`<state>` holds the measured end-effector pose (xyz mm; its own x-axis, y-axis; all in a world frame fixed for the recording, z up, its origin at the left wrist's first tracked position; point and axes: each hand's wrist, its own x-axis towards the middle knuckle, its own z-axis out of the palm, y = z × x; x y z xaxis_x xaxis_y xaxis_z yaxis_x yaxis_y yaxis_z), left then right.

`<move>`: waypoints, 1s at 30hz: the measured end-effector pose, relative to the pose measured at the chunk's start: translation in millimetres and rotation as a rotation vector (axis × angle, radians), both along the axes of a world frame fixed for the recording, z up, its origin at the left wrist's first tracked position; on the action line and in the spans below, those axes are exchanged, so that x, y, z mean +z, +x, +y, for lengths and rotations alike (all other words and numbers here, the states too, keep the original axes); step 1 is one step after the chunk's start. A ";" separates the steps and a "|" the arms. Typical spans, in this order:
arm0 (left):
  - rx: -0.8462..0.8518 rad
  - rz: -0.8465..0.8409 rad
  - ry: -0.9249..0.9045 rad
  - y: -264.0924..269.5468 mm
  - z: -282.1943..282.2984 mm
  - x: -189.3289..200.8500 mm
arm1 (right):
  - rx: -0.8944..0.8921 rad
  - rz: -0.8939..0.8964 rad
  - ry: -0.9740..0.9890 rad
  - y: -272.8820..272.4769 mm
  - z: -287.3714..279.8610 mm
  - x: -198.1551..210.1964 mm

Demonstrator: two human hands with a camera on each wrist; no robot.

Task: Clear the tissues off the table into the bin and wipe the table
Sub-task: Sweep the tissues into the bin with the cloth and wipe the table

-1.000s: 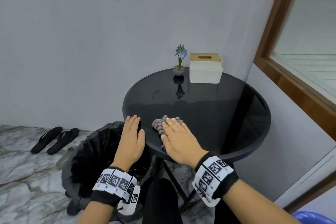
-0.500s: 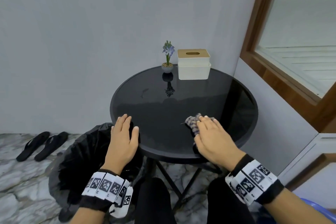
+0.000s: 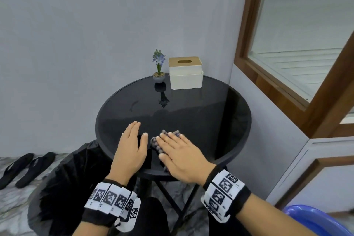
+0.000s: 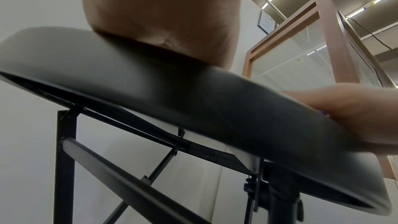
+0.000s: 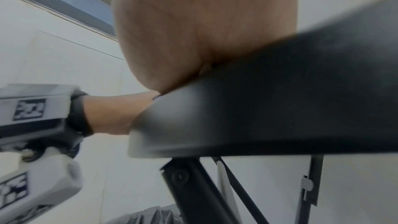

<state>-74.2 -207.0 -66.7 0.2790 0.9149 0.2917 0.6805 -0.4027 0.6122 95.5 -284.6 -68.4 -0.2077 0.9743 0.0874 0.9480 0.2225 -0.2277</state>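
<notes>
Now: wiping under way, we judge; no loose tissues show on the table (image 3: 220, 113).
Right hand (image 3: 182, 156): fingers spread flat, pressing a purple-grey cloth (image 3: 168, 134) onto the glass, lower centre of frame.
Left hand (image 3: 132, 149): flat, fingers together, resting at the near rim, holding nothing.
Bin (image 3: 63, 182): black-lined, lower left, below the rim.
Next: we would sweep the cloth toward the far side, steering round the flower pot (image 3: 158, 77) and tissue box (image 3: 185, 73).
Room: grey wall, marble floor, sandals (image 3: 24, 168) at left, wood-framed window at right.
</notes>
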 end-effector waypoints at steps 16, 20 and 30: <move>-0.002 0.180 0.102 5.0 -3.7 -9.1 | -0.230 -0.008 0.026 82.6 6.1 0.5; 0.013 0.172 0.094 4.4 -5.3 -6.7 | -0.209 -0.010 0.006 72.0 10.5 0.6; 0.005 0.189 0.087 4.0 -7.2 -7.7 | -0.088 -0.002 0.013 94.7 -5.0 -4.2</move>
